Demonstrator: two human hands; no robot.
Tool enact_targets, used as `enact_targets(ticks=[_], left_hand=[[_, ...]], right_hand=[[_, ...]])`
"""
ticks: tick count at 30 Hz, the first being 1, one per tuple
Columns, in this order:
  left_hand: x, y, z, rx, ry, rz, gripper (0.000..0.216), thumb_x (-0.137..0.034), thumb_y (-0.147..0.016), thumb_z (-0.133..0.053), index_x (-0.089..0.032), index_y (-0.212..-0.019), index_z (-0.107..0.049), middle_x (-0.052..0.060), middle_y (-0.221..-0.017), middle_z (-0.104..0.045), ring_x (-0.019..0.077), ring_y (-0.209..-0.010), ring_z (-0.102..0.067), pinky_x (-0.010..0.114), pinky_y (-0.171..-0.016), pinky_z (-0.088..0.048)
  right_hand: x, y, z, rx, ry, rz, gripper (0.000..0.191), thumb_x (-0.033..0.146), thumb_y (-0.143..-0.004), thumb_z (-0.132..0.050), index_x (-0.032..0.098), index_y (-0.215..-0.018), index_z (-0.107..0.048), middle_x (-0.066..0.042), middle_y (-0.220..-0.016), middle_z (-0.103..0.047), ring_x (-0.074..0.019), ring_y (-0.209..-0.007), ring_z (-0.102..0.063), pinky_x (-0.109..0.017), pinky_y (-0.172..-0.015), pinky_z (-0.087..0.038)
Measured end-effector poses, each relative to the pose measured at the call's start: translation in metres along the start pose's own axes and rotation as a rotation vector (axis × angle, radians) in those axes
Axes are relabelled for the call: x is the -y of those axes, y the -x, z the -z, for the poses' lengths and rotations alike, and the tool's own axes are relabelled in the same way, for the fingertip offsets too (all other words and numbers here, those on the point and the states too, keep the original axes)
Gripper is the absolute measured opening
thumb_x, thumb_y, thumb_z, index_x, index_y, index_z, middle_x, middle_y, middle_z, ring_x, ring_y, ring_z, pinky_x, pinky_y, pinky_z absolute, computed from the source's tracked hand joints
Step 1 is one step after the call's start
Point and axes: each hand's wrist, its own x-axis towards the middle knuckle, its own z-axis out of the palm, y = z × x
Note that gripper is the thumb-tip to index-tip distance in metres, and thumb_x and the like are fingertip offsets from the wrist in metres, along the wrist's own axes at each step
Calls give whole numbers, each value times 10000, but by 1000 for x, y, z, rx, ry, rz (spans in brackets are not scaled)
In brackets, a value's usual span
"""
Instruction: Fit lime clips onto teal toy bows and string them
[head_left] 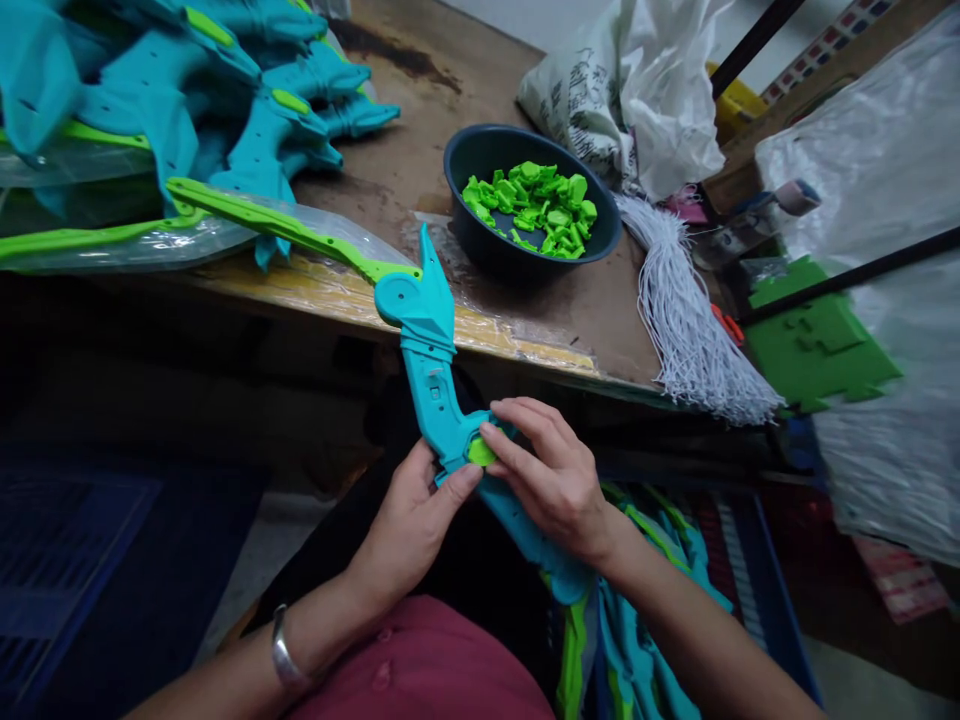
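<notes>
Nearest to me is the worker's maroon cloth shirt (pixel 427 660), and a smooth silver bracelet (pixel 283 648) circles the left wrist. Low on the right, a blue crate (pixel 784 610) holds limp-looking turquoise and lime parts. Above the lap, the left hand (pixel 409 525) pinches a turquoise plastic body (pixel 433 400) between thumb and fingers; the right hand (pixel 555 480) curls round its right side, fingertips at a faceted lime insert (pixel 481 452) set in the body. The body is angular and moulded, with a slot, small holes and a pointed crest at its far end. There it meets a slim lime strut (pixel 300 232) edged with clear film, running left over the table's taped edge.

On the worn brown table (pixel 405 130), a round dark bowl (pixel 459 205) holds a jumble of glossy lime bits (pixel 544 205). Fine white cords (pixel 686 310) spill to its right, near a flat green panel (pixel 814 345). At far left, spiky turquoise parts (pixel 195 100) lie heaped; beyond the bowl slumps a crinkled, printed sack (pixel 574 105).
</notes>
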Motion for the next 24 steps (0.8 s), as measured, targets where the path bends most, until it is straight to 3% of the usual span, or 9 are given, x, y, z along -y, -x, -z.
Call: enact_targets(ticks=[4,12,20,24], left_hand=[[-3,1,0,2,-30,-16,388,-407,-942,-675,-219,-1274,-605,48,-1137,-702,210,-1007,-643,357,-939,-528],[-18,0,-6,-44,-54,-115,342,-374,-913,-713,-204,-1201,-641,51,-1245,-720,221,-1089,-669,316,-967,-517],[-16,-3,-6,-47,-34,-90,334,-370,-890,-732,-200,-1166,-651,55,-1151,-751,230,-1026,-694,325,-919,-545],[-17,-4,-8,-50,-35,-80,344,-370,-886,-728,-200,-1177,-657,69,-1216,-737,248,-1089,-684,343,-966,-526]], right_hand=[[0,-6,5,-26,-79,-10,341,176,-939,-661,245,-1272,-633,-109,-1121,-687,-270,-1131,-614,-481,-914,-595],[3,-7,8,-60,3,43,338,117,-897,-692,190,-1223,-644,-141,-1110,-674,-280,-1094,-608,-476,-882,-606],[3,-8,10,-60,-10,3,379,127,-902,-684,233,-1263,-636,-124,-1113,-680,-282,-1085,-617,-488,-872,-610],[4,-8,9,-52,-30,7,416,136,-904,-681,246,-1301,-624,-113,-1114,-697,-281,-1087,-626,-479,-876,-611]])
